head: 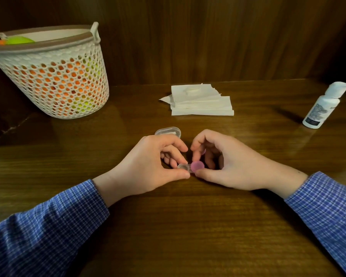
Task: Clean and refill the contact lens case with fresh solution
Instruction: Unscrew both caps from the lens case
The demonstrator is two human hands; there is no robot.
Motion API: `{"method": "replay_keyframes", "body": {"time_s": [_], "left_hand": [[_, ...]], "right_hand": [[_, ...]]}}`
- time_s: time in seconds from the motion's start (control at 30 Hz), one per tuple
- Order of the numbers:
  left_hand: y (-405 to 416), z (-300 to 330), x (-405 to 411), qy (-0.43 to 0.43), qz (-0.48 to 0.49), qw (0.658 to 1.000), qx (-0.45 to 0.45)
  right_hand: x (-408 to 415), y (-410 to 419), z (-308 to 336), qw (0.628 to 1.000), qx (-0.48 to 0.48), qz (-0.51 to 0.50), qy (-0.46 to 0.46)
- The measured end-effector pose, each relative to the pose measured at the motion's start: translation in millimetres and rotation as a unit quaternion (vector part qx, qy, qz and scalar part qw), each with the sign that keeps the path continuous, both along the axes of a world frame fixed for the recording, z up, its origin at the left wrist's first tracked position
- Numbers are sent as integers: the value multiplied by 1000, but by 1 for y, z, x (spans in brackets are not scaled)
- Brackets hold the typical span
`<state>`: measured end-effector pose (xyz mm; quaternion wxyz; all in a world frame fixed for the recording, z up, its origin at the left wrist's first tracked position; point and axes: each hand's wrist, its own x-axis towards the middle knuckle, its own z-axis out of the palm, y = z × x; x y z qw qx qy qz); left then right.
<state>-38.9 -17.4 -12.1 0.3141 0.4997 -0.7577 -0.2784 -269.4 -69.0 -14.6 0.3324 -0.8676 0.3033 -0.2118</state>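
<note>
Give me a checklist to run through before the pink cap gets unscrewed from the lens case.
1. Case steadied: ok. The left hand pinches the clear end of the case.
2. Cap gripped: ok. The right hand pinches the pink cap.
3. Case kept level: cannot tell; fingers hide most of it.
4. Tissues ready: ok. The stack of tissues lies beyond the hands on the table.
5. Solution at hand: ok. The bottle stands upright at far right, cap closed.
6. Old solution inside case: cannot tell.
</note>
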Motion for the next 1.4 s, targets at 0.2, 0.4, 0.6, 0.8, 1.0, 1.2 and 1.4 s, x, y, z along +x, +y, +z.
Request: {"method": "replay_keyframes", "body": {"time_s": [0.2,0.4,0.6,0.8,1.0,1.2,1.4], "left_hand": [[1,-1,0,-2,6,1000,1],[0,0,0,1,4,1000,3],[-1,-1,0,-3,4,1000,-2],[-1,-1,0,0,2,1000,2],[0,0,0,5,1,1000,3],[-1,-1,1,4,-2,1000,4],[0,0,1,2,-2,1000,4]], "right_hand": [[1,2,-1,1000,-17,-18,2],[-1,1,0,1000,10,4,-5],[3,1,-1,999,-26,-37,22],[-4,-2,2,1000,4,-21,14],[-4,-5,5,1000,-11,13,18],[-4,-3,3,999,-18,30,5],[-5,-2,4,999,-15,39,-6]]}}
